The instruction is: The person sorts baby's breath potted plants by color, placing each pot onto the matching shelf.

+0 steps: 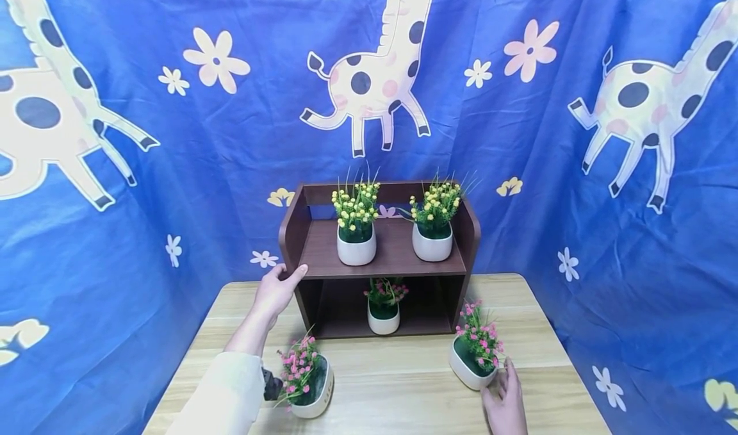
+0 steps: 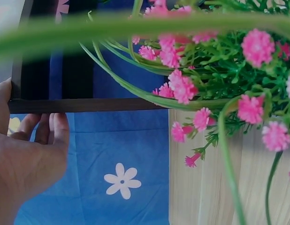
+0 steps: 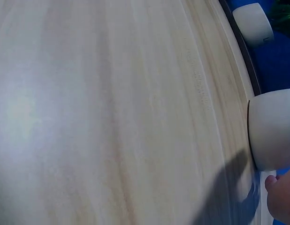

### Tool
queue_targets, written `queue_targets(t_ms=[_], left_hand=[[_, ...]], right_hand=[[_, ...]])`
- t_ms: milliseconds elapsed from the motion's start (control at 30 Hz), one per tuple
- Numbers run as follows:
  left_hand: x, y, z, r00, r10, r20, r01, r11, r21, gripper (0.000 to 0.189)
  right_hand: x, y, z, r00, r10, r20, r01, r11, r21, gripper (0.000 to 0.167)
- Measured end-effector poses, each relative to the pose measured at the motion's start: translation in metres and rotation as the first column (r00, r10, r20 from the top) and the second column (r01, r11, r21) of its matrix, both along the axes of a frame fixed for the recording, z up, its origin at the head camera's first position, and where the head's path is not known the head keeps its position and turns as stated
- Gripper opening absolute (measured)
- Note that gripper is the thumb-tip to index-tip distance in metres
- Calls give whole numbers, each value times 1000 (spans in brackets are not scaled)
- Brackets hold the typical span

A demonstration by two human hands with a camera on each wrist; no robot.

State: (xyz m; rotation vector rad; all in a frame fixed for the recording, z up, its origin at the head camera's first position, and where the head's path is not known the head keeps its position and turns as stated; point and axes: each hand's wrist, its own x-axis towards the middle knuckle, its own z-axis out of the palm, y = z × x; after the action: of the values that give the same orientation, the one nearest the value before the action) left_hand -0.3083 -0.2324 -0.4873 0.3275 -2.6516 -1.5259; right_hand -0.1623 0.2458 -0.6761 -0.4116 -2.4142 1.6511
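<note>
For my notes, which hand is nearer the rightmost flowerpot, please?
Right: the right hand is beside the flowerpot; the left hand is farther off, at the left side of the shelf.

Place: cloth-walled booth, furnished like a corner of a home; what building surrounds us, I cannot tell. Blue cloth (image 1: 265,127), creased, hung at ten, twelve and two o'clock, printed with giraffes (image 1: 375,82). Wood-grain table (image 1: 392,384), six o'clock. On its twelve-o'clock side, dark brown shelf unit (image 1: 394,252). Flowerpots (image 1: 466,372), white, five, on both.
</note>
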Motion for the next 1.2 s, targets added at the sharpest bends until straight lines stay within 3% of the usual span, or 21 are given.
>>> queue_targets(t_ms=[233, 567, 833, 1033, 1200], left_hand=[[0, 0, 0, 1000, 0, 3, 0, 1000, 8, 70], [2, 1, 1, 1000, -2, 9, 2, 1000, 16, 73], [1, 1, 1, 1000, -5, 2, 5, 1000, 10, 73], [2, 1, 0, 1000, -1, 6, 1, 1000, 6, 71], [2, 3, 1, 1000, 1, 3, -1, 1000, 5, 69]], right_hand=[[-6, 1, 1, 999, 24, 22, -23, 998, -62, 107], [2, -9, -2, 993, -48, -106, 60, 991, 117, 110], [2, -15, -6, 997, -43, -70, 52, 989, 138, 113], [-3, -17, -10, 991, -61, -121, 87, 971, 223, 110], [-9, -15, -11, 994, -61, -94, 85, 959, 269, 109]])
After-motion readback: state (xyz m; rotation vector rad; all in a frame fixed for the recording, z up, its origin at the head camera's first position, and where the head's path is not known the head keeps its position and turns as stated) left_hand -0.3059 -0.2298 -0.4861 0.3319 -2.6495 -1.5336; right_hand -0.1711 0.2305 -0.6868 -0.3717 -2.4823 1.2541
